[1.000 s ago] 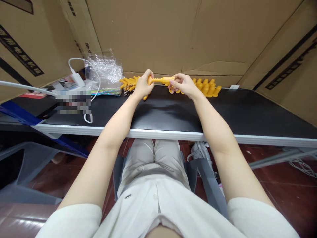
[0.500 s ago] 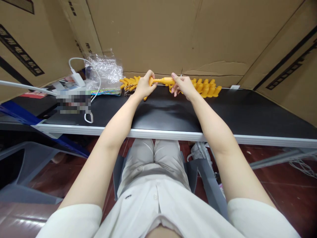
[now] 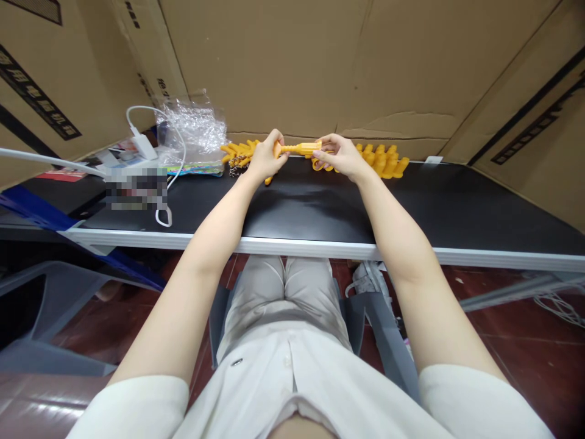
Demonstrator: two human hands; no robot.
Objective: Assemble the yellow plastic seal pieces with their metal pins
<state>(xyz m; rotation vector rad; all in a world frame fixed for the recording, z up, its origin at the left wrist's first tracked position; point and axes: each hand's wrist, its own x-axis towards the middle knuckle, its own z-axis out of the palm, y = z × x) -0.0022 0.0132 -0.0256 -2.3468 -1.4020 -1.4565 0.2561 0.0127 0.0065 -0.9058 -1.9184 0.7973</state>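
My left hand point(image 3: 269, 155) is closed around the left end of a yellow plastic piece point(image 3: 299, 149). The piece is level, with a narrow ribbed stem and a wider fluted barrel towards the right. My right hand point(image 3: 340, 156) pinches the barrel's right end between thumb and fingers, which partly hide it. Just below those fingertips are yellow rings point(image 3: 320, 164); whether they join the held piece I cannot tell. Beside my left hand lies a heap of yellow parts with small metal chains point(image 3: 240, 155). Past my right hand stand rows of rounded yellow pieces point(image 3: 386, 163).
Clear plastic bags point(image 3: 192, 134) lie at the back left, over colourful printed packets point(image 3: 196, 169). A white cable and plug point(image 3: 145, 146) are to their left. Cardboard walls point(image 3: 292, 67) close off the back and sides of the black table point(image 3: 315, 213), whose front edge is metal.
My right hand's fingers have shifted from resting loosely along the fluted barrel to pinching its right end. More of the barrel's end shows. My left hand stays nearly still.
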